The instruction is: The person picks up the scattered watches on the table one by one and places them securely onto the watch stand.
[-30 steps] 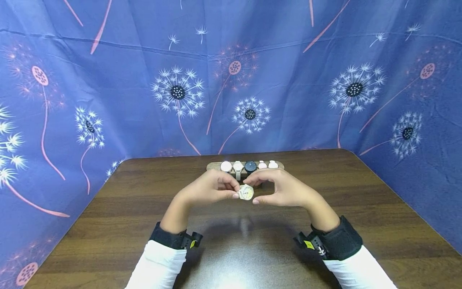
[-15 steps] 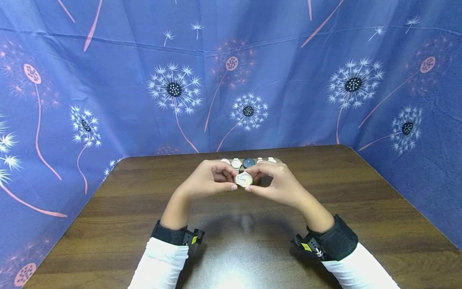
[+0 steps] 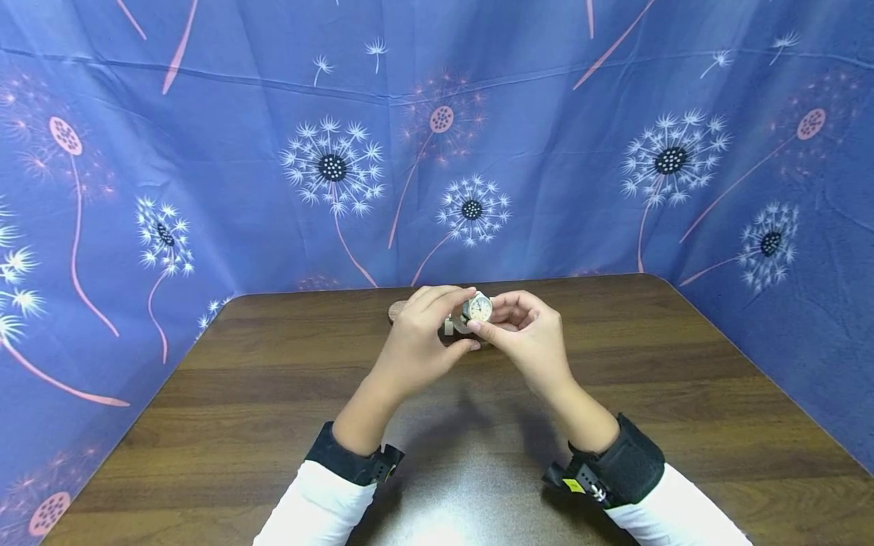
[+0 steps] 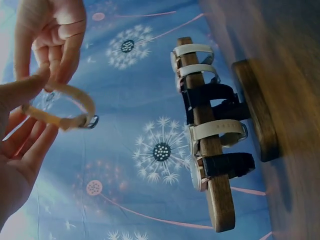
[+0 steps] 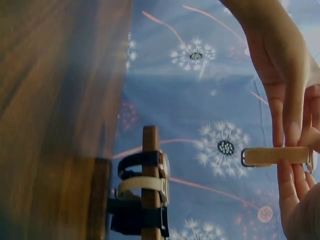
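My right hand pinches a wristwatch between thumb and fingers, a little above the table. The watch has a pale round dial, and its tan strap forms a loop in the left wrist view. My left hand curves round the other side of the watch, index finger by its upper edge and thumb lower down. Fingers of both hands lie along opposite edges of the strap in the right wrist view. Behind the hands is a wooden watch stand, mostly hidden in the head view.
On the stand sit several other watches: a black-strapped one, a cream one, a wide black one and two white ones at the far end. The wooden table ends at a blue dandelion-print cloth.
My right hand has come in from beside the watch and taken hold of it. My left hand has moved right and shifted its grip. The watch is now higher, nearer the stand.
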Motion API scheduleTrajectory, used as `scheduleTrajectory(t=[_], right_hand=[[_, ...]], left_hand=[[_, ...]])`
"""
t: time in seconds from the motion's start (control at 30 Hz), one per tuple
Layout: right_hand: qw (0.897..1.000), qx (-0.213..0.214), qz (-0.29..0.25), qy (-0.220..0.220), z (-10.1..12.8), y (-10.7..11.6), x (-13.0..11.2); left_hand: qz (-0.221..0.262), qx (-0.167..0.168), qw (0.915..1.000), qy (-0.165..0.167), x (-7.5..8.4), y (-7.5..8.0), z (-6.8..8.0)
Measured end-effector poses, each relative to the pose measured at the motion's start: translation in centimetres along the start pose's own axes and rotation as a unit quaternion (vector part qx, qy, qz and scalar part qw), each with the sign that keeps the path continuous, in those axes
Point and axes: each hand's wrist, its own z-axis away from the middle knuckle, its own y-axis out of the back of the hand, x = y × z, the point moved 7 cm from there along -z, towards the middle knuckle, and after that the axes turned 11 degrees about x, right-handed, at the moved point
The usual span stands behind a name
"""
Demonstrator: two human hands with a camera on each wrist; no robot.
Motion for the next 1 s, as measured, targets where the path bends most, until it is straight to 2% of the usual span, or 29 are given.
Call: scheduleTrajectory(t=[0.13, 0.3, 0.6, 1.0], right_hand=[[0.999, 0.01, -0.024, -0.018, 0.3, -0.3, 0.2], [1.0, 0.008, -0.019, -0.015, 0.5, -0.5, 0.4], [0.999, -0.027, -0.024, 0.006, 0.7, -0.9, -0.2], [0.997, -0.063, -0.022, 0.029, 0.4, -1.2, -0.2]], left_hand=[[-0.044, 0.025, 0.9984, -0.026, 0.5, 0.0, -0.1], [-0.072, 0.033, 0.9967, -0.016, 0.3, -0.1, 0.0], [-0.041, 0.032, 0.9984, 0.021, -0.6, 0.0, 0.1], [0.0, 0.044, 0.998, 0.046, -2.0, 0.8, 0.2]])
